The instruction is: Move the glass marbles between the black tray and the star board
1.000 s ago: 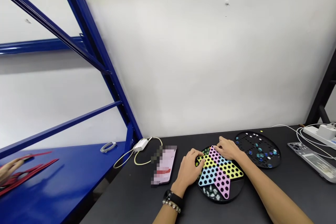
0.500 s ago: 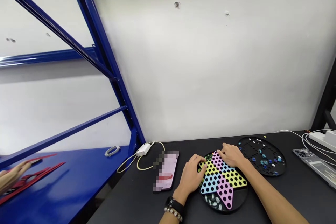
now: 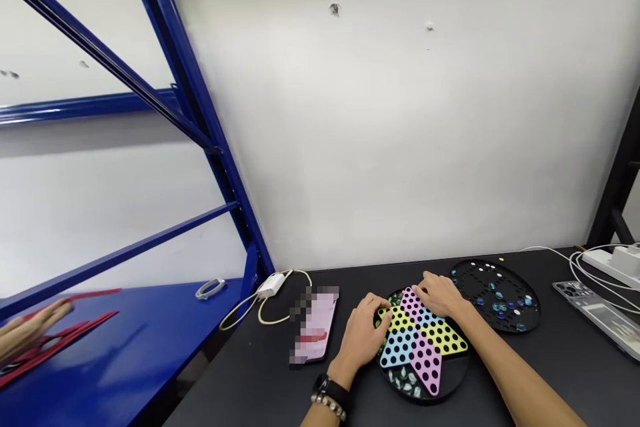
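Observation:
A round black game board (image 3: 453,377) carries a star-shaped plate of yellow, pink and blue panels with holes (image 3: 423,343). Small glass marbles (image 3: 403,379) lie in its near-left section. My left hand (image 3: 363,333) rests at the board's left edge, fingers curled over the yellow panel; what they hold, if anything, is hidden. My right hand (image 3: 440,295) lies on the star's far side, fingers bent down onto the pink point. A watch and bead bracelet (image 3: 330,392) sit on my left wrist.
A second black round board (image 3: 500,293) with scattered blue and white marbles lies to the right. A phone (image 3: 316,327) and a white charger with cable (image 3: 270,285) lie to the left. Grey devices and white cables (image 3: 600,310) sit far right. Another person's hand (image 3: 27,330) touches red strips on a blue shelf.
The view has tilted slightly. My hands stay on the star board, barely shifted. The other person's hand at the far left has moved a little to the right.

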Tool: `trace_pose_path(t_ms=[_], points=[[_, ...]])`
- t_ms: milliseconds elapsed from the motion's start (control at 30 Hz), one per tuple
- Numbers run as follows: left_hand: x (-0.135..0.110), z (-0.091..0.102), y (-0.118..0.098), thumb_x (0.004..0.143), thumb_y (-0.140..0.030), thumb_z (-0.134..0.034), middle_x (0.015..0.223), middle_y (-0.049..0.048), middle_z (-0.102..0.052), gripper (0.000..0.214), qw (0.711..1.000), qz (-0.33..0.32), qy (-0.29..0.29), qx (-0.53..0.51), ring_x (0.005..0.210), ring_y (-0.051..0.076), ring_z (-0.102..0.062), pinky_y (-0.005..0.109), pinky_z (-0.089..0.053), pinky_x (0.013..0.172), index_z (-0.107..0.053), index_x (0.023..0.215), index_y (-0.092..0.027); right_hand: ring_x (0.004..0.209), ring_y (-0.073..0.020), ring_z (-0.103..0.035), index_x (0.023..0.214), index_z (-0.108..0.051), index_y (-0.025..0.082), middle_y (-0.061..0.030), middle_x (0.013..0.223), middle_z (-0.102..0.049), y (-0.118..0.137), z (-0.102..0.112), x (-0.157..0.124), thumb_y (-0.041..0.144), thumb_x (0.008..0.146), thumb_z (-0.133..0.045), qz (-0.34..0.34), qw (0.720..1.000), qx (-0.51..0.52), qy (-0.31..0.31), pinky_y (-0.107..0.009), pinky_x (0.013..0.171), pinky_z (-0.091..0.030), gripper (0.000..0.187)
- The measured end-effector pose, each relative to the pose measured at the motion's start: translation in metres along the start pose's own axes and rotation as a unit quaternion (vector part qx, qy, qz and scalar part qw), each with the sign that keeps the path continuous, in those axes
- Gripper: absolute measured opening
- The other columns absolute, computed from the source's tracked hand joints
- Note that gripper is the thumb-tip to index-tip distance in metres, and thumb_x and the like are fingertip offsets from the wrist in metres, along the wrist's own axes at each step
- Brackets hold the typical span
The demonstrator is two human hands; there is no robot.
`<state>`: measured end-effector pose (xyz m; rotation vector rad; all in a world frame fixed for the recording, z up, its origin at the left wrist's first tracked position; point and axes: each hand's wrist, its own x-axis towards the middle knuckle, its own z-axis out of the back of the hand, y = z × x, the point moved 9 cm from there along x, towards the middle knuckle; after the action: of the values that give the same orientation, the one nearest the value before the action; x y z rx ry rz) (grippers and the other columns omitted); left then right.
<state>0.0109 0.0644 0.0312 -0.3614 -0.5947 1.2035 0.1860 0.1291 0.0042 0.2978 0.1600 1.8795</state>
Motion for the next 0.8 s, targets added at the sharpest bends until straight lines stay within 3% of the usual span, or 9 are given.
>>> trace_pose_path(t_ms=[333, 567, 800], points=[[0.0011, -0.0014, -0.0004, 0.091, -0.031, -0.048, 0.103, 0.0020, -0.066, 0.019, 1.000, 0.003, 0.000, 0.003, 0.100, 0.021, -0.061, 0.032, -0.047, 0.086, -0.065, 0.095, -0.026, 0.071, -0.0143, -0.060, 0.088, -0.069, 0.023, -0.0049, 0.102, -0.059, 0.0096, 0.0057, -0.0027, 0.046, 0.101, -0.029, 0.041, 0.999, 0.009, -0.017, -0.028, 0.065, -0.038, 0.048], [0.0012, -0.0024, -0.0007, 0.088, -0.032, -0.050, 0.106, 0.0031, -0.066, 0.019, 1.000, 0.009, 0.004, -0.003, 0.103, 0.022, -0.061, 0.034, -0.047, 0.089, -0.065, 0.097, -0.026, 0.081, -0.0188, -0.063, 0.083, -0.071, 0.023, -0.0065, 0.099, -0.063, 0.0073, 0.0007, 0.0000, 0.054, 0.101, -0.021, 0.037, 0.999, 0.027, 0.023, -0.029, 0.070, -0.040, 0.061], [0.0016, -0.0030, -0.0012, 0.088, -0.032, -0.050, 0.105, 0.0021, -0.066, 0.017, 1.000, 0.000, 0.003, -0.005, 0.101, 0.021, -0.061, 0.033, -0.047, 0.086, -0.065, 0.096, -0.026, 0.089, -0.0221, -0.065, 0.077, -0.072, 0.019, -0.0108, 0.102, -0.068, 0.0039, -0.0013, 0.0049, 0.055, 0.100, -0.023, 0.021, 1.000, 0.008, 0.020, -0.030, 0.076, -0.041, 0.065]])
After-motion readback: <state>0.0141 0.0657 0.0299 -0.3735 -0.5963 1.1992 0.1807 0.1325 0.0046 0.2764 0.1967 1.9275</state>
